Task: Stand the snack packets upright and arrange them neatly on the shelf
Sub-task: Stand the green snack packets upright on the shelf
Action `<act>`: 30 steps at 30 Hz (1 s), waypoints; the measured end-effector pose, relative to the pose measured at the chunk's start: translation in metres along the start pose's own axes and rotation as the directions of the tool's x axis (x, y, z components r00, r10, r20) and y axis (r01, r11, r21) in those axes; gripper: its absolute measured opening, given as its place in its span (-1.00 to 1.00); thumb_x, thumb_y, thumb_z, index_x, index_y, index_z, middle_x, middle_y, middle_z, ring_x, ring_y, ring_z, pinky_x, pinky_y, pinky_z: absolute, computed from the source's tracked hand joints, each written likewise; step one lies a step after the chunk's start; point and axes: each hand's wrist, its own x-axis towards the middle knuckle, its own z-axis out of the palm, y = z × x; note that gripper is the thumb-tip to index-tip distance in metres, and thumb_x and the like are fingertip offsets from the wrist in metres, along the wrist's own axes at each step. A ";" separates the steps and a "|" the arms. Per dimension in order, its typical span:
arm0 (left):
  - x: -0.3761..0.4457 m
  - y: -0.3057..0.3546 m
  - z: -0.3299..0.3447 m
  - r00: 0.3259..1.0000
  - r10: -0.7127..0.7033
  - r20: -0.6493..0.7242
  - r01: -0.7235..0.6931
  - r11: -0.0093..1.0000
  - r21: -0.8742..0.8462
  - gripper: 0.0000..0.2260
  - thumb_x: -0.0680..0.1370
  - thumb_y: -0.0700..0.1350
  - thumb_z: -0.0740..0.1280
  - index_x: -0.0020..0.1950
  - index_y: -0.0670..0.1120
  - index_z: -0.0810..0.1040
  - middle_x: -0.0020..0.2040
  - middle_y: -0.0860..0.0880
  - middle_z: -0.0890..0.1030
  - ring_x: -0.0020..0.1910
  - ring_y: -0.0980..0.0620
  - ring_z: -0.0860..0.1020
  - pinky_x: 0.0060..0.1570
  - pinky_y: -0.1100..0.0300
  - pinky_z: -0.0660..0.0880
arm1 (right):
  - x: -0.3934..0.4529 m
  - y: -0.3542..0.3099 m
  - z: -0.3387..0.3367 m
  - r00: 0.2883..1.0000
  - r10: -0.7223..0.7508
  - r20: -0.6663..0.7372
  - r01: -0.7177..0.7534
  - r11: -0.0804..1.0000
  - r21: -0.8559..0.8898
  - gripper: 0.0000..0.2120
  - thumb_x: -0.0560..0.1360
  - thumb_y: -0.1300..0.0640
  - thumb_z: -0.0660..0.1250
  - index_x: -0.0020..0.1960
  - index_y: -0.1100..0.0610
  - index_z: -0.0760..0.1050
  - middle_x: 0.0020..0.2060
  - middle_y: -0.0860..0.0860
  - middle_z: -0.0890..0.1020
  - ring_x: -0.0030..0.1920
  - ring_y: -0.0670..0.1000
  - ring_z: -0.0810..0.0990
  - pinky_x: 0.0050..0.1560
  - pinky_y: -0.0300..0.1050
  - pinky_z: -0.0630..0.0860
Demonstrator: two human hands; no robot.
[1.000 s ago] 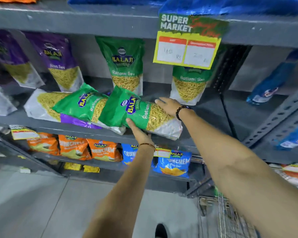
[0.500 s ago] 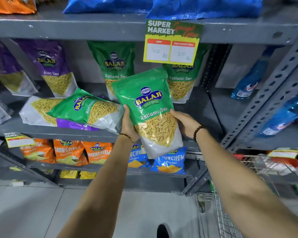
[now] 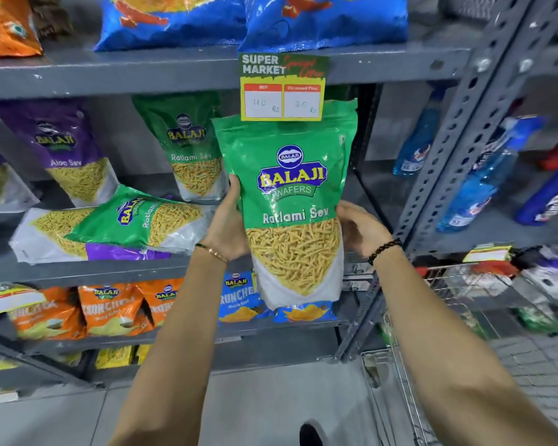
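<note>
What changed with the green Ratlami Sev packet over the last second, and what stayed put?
The green Ratlami Sev packet went from lying flat on the shelf to upright, lifted off it. The left hand and right hand now grip its two sides. The tipped green packet and the flat packet under it stayed lying down; the standing packets behind are unchanged.

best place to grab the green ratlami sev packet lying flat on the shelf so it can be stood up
Grip the lying green packet by its two long edges, one of the hands on each, coming from the open shelf front. It lies sideways atop a purple packet, so pinching its faces is awkward.
</note>
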 end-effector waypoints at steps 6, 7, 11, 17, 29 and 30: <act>0.035 -0.001 0.000 0.993 0.104 -0.064 -0.101 0.993 0.054 -0.45 0.52 0.31 -0.10 0.30 0.06 0.42 0.27 -0.03 0.54 0.11 -0.05 0.61 0.14 -0.09 0.50 | 0.005 -0.006 -0.001 0.989 -0.052 -0.136 0.054 0.998 0.012 -0.86 0.38 0.18 0.38 -0.06 0.14 0.59 -0.32 -0.05 0.72 -0.36 -0.11 0.64 -0.32 -0.29 0.56; 0.045 0.000 -0.001 0.987 0.130 -0.095 -0.123 0.990 0.071 -0.48 0.54 0.29 -0.07 0.32 0.06 0.40 0.33 -0.05 0.50 0.16 -0.06 0.57 0.21 -0.11 0.45 | 0.008 -0.008 -0.003 0.985 -0.069 -0.161 0.070 0.998 0.005 -0.88 0.44 0.23 0.32 -0.08 0.13 0.61 -0.31 -0.06 0.72 -0.34 -0.11 0.65 -0.30 -0.28 0.57; 0.084 0.007 -0.002 0.959 0.204 -0.197 -0.176 0.972 0.153 -0.52 0.56 0.21 0.00 0.34 -0.01 0.40 0.39 -0.13 0.44 0.27 -0.10 0.49 0.33 -0.11 0.36 | 0.025 -0.021 -0.014 0.943 -0.124 -0.308 0.119 0.992 -0.036 -0.85 0.51 0.28 0.25 -0.06 0.11 0.57 -0.27 -0.07 0.73 -0.25 -0.08 0.65 -0.18 -0.22 0.56; 0.135 0.014 0.004 0.926 0.295 -0.237 -0.253 0.949 0.189 -0.62 0.62 0.09 -0.01 0.18 -0.02 0.52 0.30 -0.08 0.51 0.00 0.11 0.60 0.32 -0.04 0.38 | 0.060 -0.034 -0.037 0.888 -0.185 -0.421 0.171 0.983 -0.070 -0.88 0.52 0.28 0.23 -0.08 0.12 0.51 -0.13 0.02 0.63 -0.10 -0.02 0.59 0.02 -0.17 0.54; 0.139 -0.003 -0.013 0.943 0.267 -0.196 -0.204 0.934 0.292 -0.66 0.62 0.06 0.03 0.20 -0.03 0.50 0.12 0.00 0.59 0.18 -0.04 0.52 0.20 0.08 0.47 | 0.066 -0.017 -0.042 0.847 -0.152 -0.510 0.205 0.978 0.048 -0.84 0.56 0.25 0.17 -0.05 0.09 0.50 -0.08 0.00 0.60 -0.06 -0.05 0.55 0.02 -0.18 0.48; 0.134 -0.003 -0.015 0.948 0.260 -0.186 -0.196 0.932 0.304 -0.63 0.62 0.05 0.03 0.27 -0.08 0.46 0.17 -0.05 0.57 0.19 -0.04 0.49 0.23 0.08 0.44 | 0.064 -0.016 -0.038 0.834 -0.148 -0.531 0.208 0.976 0.056 -0.85 0.56 0.24 0.18 0.01 0.09 0.50 -0.04 0.01 0.60 -0.02 -0.04 0.55 0.08 -0.14 0.47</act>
